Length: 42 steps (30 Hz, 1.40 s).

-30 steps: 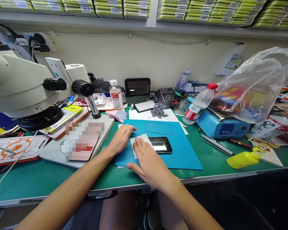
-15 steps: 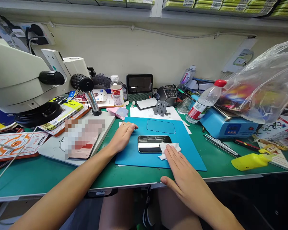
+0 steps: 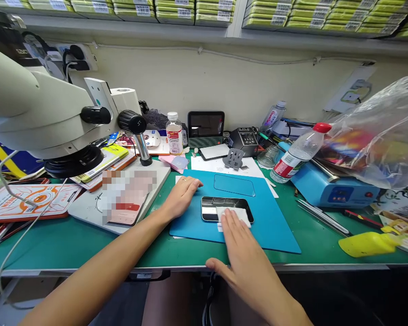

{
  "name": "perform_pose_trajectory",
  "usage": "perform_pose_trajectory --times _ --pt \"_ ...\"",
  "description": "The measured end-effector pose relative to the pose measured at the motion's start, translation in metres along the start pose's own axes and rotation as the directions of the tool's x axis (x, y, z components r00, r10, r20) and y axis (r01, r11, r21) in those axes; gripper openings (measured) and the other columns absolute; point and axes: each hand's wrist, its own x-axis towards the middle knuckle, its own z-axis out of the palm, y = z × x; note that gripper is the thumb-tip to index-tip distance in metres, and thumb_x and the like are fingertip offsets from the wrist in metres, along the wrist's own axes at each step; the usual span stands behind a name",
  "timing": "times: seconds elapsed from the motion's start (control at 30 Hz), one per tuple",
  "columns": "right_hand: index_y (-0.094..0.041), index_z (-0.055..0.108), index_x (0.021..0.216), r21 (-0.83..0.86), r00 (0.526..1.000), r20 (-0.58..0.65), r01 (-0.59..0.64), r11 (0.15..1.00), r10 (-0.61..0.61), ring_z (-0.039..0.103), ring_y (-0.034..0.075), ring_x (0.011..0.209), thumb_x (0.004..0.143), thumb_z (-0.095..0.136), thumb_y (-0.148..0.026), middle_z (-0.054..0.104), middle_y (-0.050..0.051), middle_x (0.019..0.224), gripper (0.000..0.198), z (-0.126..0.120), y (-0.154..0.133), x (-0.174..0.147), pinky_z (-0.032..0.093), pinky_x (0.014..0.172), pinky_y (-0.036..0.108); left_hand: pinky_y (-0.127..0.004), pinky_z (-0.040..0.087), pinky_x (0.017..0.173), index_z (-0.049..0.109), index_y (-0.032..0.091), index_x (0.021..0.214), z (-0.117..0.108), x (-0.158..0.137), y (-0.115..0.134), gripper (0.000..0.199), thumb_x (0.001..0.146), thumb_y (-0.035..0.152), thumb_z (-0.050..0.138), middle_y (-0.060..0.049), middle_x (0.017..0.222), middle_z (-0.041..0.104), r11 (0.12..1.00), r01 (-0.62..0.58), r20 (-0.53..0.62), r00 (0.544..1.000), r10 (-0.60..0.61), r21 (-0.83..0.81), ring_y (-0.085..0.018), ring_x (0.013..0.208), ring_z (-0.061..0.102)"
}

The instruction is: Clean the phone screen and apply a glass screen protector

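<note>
On the blue mat lies a phone with a dark, glossy surface facing up. My right hand presses a folded white wipe onto the right part of the phone. Its fingers are long and close together on the wipe, and the thumb sticks out to the left. My left hand rests on the mat just left of the phone, fingers loosely bent, with nothing seen in it. Behind the phone, a clear dark-edged screen sheet lies on the mat.
A microscope rises at the left; a second phone lies on its base. To the right stand a red-capped bottle, a blue machine, metal tweezers and a yellow squeeze bottle. A plastic bag bulges beyond them.
My right hand has slid the wipe left across the phone, covering more of its middle. My left hand stays beside the phone. The whole view has shifted slightly.
</note>
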Motion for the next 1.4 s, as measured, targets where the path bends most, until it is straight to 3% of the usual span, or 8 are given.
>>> perform_pose_trajectory --times 0.17,0.33,0.6,0.77,1.0,1.23,1.4 --pt "0.001 0.029 0.157 0.14 0.993 0.111 0.016 0.99 -0.032 0.021 0.037 0.154 0.091 0.033 -0.079 0.021 0.025 0.165 0.104 -0.015 -0.03 0.042 0.027 0.124 0.055 -0.04 0.044 0.099 0.068 0.02 0.098 0.0 -0.001 -0.002 0.051 0.107 0.045 0.025 -0.006 0.102 0.071 1.0 -0.018 -0.005 1.0 0.018 -0.009 -0.023 0.1 0.059" --pt "0.0 0.032 0.157 0.206 0.993 0.106 0.026 0.978 -0.049 0.023 0.034 0.154 0.095 0.032 -0.074 0.027 0.024 0.164 0.096 -0.021 -0.023 0.067 0.024 0.125 0.053 -0.042 0.045 0.099 0.068 0.02 0.099 0.001 -0.003 -0.005 0.05 0.107 0.045 0.025 -0.007 0.104 0.071 1.0 -0.013 -0.017 1.0 0.013 -0.02 -0.023 0.101 0.061" --pt "-0.006 0.028 0.16 0.089 0.992 0.068 -0.116 0.989 0.11 0.024 0.035 0.154 0.097 0.03 -0.072 0.027 0.023 0.165 0.09 -0.014 0.034 0.036 0.027 0.122 0.057 -0.039 0.046 0.097 0.067 0.021 0.099 -0.004 -0.004 0.002 0.04 0.104 0.035 0.03 -0.005 0.105 0.07 1.0 -0.011 0.032 0.999 0.011 -0.02 -0.023 0.102 0.061" --pt "-0.004 0.03 0.159 0.016 0.989 0.013 -0.145 0.989 0.145 0.025 0.034 0.154 0.098 0.029 -0.071 0.027 0.023 0.165 0.091 -0.009 0.043 0.022 0.026 0.123 0.056 -0.04 0.046 0.098 0.067 0.022 0.103 -0.005 -0.002 0.004 0.035 0.103 0.034 0.034 -0.005 0.109 0.07 1.0 0.011 0.07 0.997 -0.01 -0.015 -0.023 0.105 0.06" --pt "0.006 0.033 0.154 0.046 0.971 0.016 -0.239 0.97 0.238 0.023 0.039 0.153 0.092 0.024 -0.08 0.028 0.03 0.162 0.106 -0.008 0.014 0.056 0.025 0.123 0.055 -0.041 0.045 0.099 0.066 0.021 0.103 -0.004 -0.002 0.003 0.032 0.1 0.03 0.036 -0.005 0.107 0.07 1.0 0.004 0.092 0.996 -0.003 -0.008 -0.023 0.105 0.059" --pt "0.007 0.032 0.154 0.162 0.994 0.034 -0.112 0.98 0.108 0.018 0.038 0.155 0.093 0.031 -0.078 0.024 0.028 0.164 0.104 -0.007 -0.031 0.071 0.02 0.125 0.052 -0.04 0.046 0.098 0.066 0.021 0.1 -0.002 -0.003 0.004 0.032 0.101 0.036 0.037 -0.006 0.105 0.07 0.999 -0.045 0.082 0.996 0.044 0.008 -0.024 0.104 0.062" --pt "0.002 0.031 0.157 0.206 1.0 0.013 -0.006 0.978 0.004 0.02 0.035 0.155 0.095 0.035 -0.073 0.023 0.024 0.166 0.097 -0.009 -0.028 0.06 0.021 0.126 0.051 -0.04 0.045 0.097 0.065 0.021 0.101 0.0 -0.005 0.003 0.037 0.103 0.043 0.036 -0.007 0.105 0.07 0.997 -0.072 0.106 0.992 0.071 0.003 -0.024 0.102 0.061"
